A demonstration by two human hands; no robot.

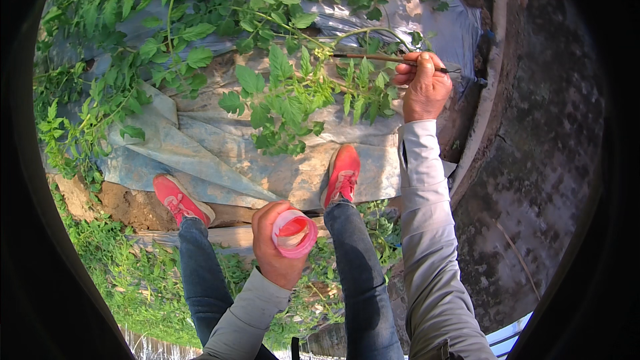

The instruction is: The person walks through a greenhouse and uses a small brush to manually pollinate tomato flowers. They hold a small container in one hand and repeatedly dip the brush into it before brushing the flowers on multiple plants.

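Observation:
My right hand (426, 85) grips a thin brown-handled paintbrush (372, 57), pinched between thumb and fingers. Its dark tip reaches left to a small yellow flower cluster (323, 53) on a tomato plant (290, 95); whether it touches cannot be told. Lower down, in front of my body, my left hand (275, 247) is wrapped around a small pink-rimmed cup (311, 239). Pinkish-red contents or an inner wall show through its open mouth; I cannot tell which.
Plastic mulch film (210, 145) covers the soil, wrinkled and dusty, under my red shoes (346, 170). More tomato foliage (115, 15) spreads at upper left, with green plants (145, 280) behind my legs. A pale pipe-like edging (492, 60) curves along the right, beside dark ground (545, 125).

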